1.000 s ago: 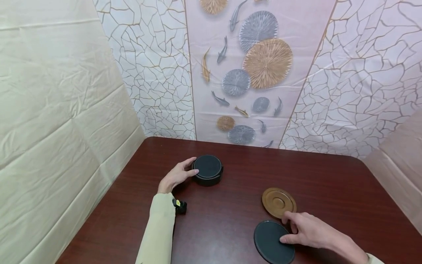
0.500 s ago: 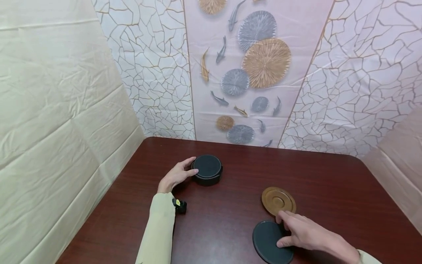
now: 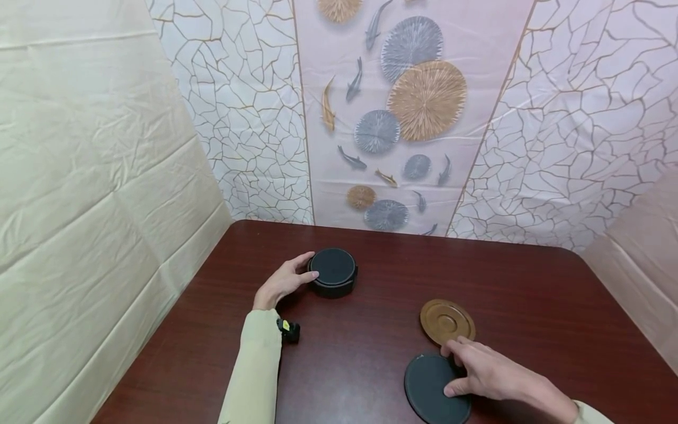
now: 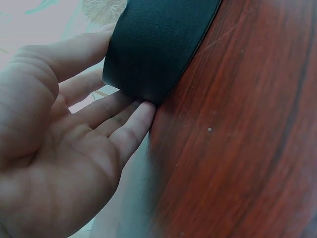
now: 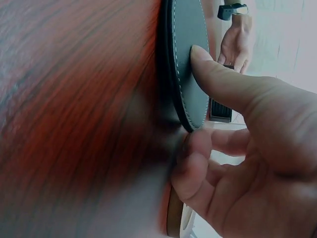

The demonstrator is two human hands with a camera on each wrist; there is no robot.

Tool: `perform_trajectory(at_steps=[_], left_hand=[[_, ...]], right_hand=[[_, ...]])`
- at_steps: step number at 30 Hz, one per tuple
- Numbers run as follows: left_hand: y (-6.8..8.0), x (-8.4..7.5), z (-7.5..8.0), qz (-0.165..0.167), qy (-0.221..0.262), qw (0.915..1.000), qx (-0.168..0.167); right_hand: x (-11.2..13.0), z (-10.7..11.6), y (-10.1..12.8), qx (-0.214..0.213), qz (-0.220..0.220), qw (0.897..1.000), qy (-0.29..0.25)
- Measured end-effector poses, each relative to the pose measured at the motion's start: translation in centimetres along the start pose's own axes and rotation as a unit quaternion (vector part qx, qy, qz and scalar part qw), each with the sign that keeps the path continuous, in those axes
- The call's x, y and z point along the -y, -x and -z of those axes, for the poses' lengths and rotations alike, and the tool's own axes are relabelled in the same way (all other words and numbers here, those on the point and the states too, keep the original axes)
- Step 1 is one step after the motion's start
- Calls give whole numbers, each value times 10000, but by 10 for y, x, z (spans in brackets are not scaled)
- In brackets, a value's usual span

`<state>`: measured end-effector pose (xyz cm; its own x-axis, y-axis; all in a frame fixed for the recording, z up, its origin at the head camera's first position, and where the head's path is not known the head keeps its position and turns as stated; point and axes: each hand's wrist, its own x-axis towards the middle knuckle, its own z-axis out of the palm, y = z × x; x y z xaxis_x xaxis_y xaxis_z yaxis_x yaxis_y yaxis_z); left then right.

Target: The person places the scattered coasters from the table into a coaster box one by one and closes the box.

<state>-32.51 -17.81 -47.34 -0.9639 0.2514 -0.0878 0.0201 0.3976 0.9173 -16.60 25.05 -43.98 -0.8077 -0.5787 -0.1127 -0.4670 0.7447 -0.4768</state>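
I am at a staged tabletop booth, not a lived-in room. My dark wooden table (image 3: pixel 371 341) is boxed in by hanging cloth: a printed backdrop (image 3: pixel 402 118) of fish and round leaves with cracked-tile panels behind, and creased cream sheets (image 3: pixel 95 176) at the sides.

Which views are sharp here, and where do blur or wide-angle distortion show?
Head view: evenly lit and sharp, wide-angle bending at the edges, soft sheen on the table. Left wrist view: left hand slightly soft, black holder clearer, wood grain smeared. Right wrist view: table blurred, right hand and dark coaster crisper.
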Motion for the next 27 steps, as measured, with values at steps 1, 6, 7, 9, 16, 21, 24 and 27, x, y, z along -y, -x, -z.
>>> perform_trajectory(at_steps=[1,6,7,9,16,21,24,27], left_hand=[[0,0,0,-1,7,10000,1],[-1,-1,0,-18,41,10000,-1],[-1,-1,0,-21,45,10000,-3],[-1,-1,-1,-21,58,10000,17],[1,-1,0,-53,11,10000,14],[1,-3,0,-16,57,10000,31],[2,-3,0,-21,73,10000,46],[2,-3,-1,-24,104,9999,20]], right_hand=[[0,1,0,-34,28,10000,-22],[2,7,-2,46,109,9988,-465],[2,9,-2,189,91,9971,-726],[3,13,-2,452,65,9908,-1273],[3,23,-3,776,178,9721,-2208],[3,26,-6,658,431,9742,-2116],[3,28,-10,495,457,9781,-1969],[2,31,-17,271,434,9804,-1904]])
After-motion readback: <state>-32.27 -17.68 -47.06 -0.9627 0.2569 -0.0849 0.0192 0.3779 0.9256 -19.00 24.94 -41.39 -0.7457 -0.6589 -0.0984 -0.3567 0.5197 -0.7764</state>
